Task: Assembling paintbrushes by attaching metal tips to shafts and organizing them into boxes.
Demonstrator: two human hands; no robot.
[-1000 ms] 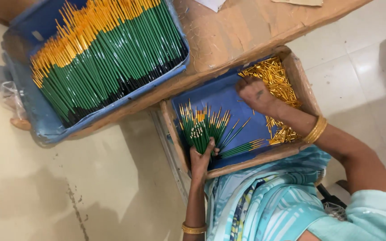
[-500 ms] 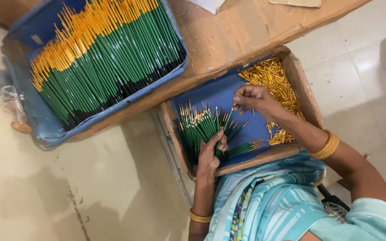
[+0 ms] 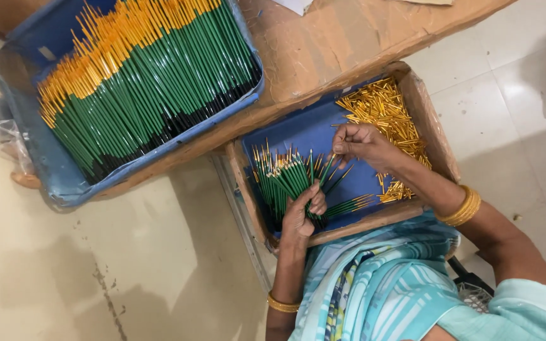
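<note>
Left hand (image 3: 303, 213) clamped on a bunch of green sticks (image 3: 289, 180) in the small blue-lined cardboard box (image 3: 428, 120). Right hand (image 3: 360, 142) fingertips pinched together beside the gold caps (image 3: 383, 113). Big blue tray (image 3: 45, 170) of green sticks upper left.

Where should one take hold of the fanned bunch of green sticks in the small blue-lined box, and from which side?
Probably at the lower, dark ends of the bunch of green sticks, from the near side. There the sticks converge into a narrow bundle, which the left hand already wraps; the gold-tipped ends fan out too wide. The right hand pinches near one tip.
</note>
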